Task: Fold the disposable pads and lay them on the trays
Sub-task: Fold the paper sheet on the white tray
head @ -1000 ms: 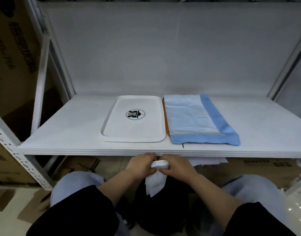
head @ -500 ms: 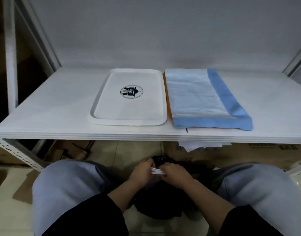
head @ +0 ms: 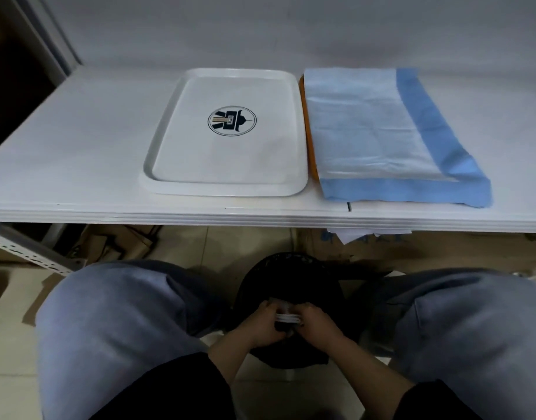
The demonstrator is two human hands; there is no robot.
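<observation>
Beyond the shelf [head: 78, 165], both hands [head: 262, 325] [head: 316, 324] pinch a small white wad [head: 287, 318] over a bin [head: 291, 280], likely discarding wrapping.

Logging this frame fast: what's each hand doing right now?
Left hand: gripping the left end of the small white folded item.
Right hand: gripping its right end, over the black bin.

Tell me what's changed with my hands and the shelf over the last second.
Both hands, left hand and right hand, have dropped from just under the shelf edge to the black bin between the knees, still gripping the white bundle, whose hanging sheet no longer shows. The white tray, still bare, and the blue pad on the orange tray stayed put.
</observation>
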